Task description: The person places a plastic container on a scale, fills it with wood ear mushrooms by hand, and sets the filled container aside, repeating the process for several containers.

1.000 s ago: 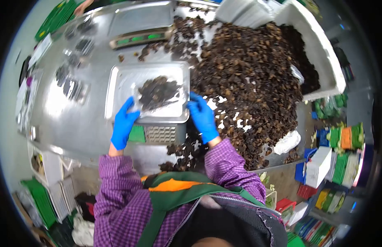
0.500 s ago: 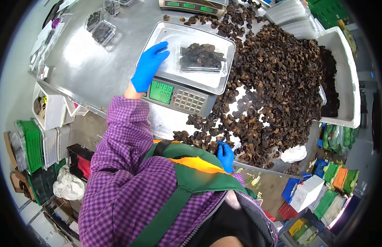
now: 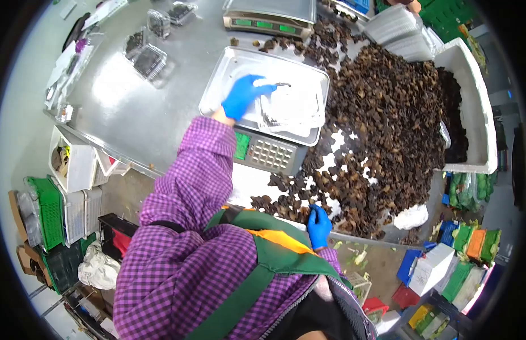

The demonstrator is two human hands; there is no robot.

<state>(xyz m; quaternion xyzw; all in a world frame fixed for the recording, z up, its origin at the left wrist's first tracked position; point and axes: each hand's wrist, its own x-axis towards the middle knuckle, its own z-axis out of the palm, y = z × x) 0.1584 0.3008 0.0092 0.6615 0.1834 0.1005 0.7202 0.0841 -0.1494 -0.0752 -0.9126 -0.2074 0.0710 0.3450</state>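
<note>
Over the silver scale tray (image 3: 217, 93), my left hand (image 3: 243, 97) in a blue glove has its fingers closed at the upper left edge of a clear plastic container (image 3: 291, 113). Glare whitens the container and hides its contents; a small dark piece (image 3: 282, 84) shows beyond the fingertips. Beneath the tray are the scale's keypad (image 3: 271, 154) and partly covered green display (image 3: 241, 146). My right hand (image 3: 319, 228), also gloved blue, rests at the near table edge beside dark, curled mushroom-like pieces (image 3: 382, 107), fingers curled; what they hold is too small to tell.
A second scale (image 3: 268, 25) stands behind. Filled clear boxes (image 3: 148, 61) lie at the back left. Stacked clear trays (image 3: 402, 34) and a white foam box (image 3: 478, 113) border the heap. Another person's hand (image 3: 414, 6) shows at the top right. Crates (image 3: 47, 212) stand left.
My left hand has moved right from the tray's left side to the container. The dark contents seen before are now hidden by glare. The whole view has shifted slightly.
</note>
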